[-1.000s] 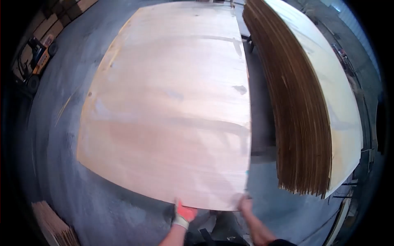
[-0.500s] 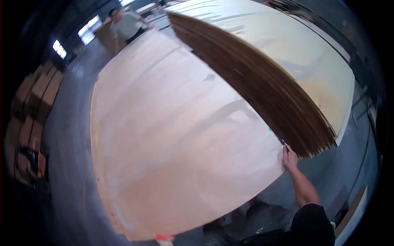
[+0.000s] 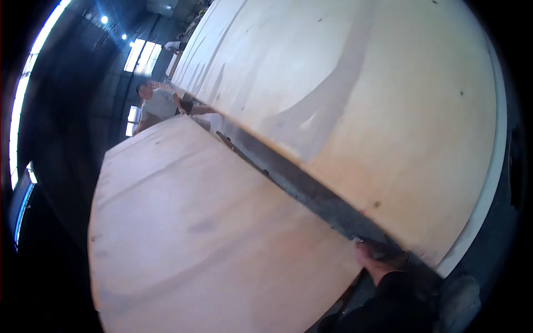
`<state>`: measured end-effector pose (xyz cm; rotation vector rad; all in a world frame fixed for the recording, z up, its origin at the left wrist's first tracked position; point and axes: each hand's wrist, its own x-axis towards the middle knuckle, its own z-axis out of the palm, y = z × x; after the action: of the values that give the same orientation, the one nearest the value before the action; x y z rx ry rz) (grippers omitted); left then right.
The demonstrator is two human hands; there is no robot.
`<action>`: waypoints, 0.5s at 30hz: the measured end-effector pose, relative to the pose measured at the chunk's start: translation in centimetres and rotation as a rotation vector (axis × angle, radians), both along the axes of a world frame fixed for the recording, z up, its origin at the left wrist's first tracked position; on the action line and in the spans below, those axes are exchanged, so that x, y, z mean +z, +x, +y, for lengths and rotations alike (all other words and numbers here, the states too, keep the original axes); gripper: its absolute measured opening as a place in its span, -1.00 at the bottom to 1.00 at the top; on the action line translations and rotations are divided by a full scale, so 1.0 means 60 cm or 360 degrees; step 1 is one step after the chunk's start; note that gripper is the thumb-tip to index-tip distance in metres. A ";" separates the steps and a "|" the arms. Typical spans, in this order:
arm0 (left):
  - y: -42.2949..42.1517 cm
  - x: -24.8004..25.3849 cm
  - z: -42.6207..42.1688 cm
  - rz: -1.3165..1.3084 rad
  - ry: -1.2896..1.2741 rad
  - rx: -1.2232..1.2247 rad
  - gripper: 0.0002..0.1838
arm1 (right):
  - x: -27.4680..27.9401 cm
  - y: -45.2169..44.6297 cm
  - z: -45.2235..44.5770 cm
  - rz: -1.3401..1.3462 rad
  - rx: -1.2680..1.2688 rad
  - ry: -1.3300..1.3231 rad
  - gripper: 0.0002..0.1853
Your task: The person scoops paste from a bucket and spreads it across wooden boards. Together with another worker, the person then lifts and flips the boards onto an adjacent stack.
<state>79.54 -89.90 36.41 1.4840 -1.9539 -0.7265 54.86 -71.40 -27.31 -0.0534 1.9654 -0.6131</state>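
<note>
Head camera view showed, nearest, a dark sleeve (image 3: 397, 294) at the lower right, from which the bare right hand (image 3: 365, 256) reached out. That hand was closed on the right edge of a broad, pale tan, flat wooden sheet (image 3: 222, 222), close to its near right corner; the finer placing of its fingers was blurred. The left hand lay out of view, so what it held could not be told. The sheet filled the near left and middle of the scene, stretching away to the far left, with greyish streaks across its face. To its right, beyond a narrow gap with grey floor (image 3: 322, 208) showing, spread a larger cream-yellow wooden board (image 3: 411, 139) with small dark knots. At the sheet's far end, another person in a light grey shirt (image 3: 161, 104) stood with both arms lowered toward it. Farther back were a bright window (image 3: 142, 55) and a small round lamp (image 3: 104, 20).
</note>
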 end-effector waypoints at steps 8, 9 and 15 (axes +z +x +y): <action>-0.319 0.169 0.095 -0.0220 -0.0674 -0.0956 -0.43 | 0.139 0.101 -0.124 -0.0301 -0.0449 -0.0730 -0.47; -0.336 0.169 0.111 -0.0188 -0.0721 -0.1082 -0.43 | 0.167 0.092 -0.130 -0.0337 -0.0490 -0.0846 -0.47; -0.358 0.103 0.190 -0.0003 -0.0816 -0.1761 -0.45 | 0.273 0.036 -0.079 -0.0352 -0.0633 -0.1313 -0.43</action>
<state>58.04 -78.50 42.61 0.0181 -2.6281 -0.5392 57.02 -76.17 -10.95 -0.0983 1.4020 -1.5886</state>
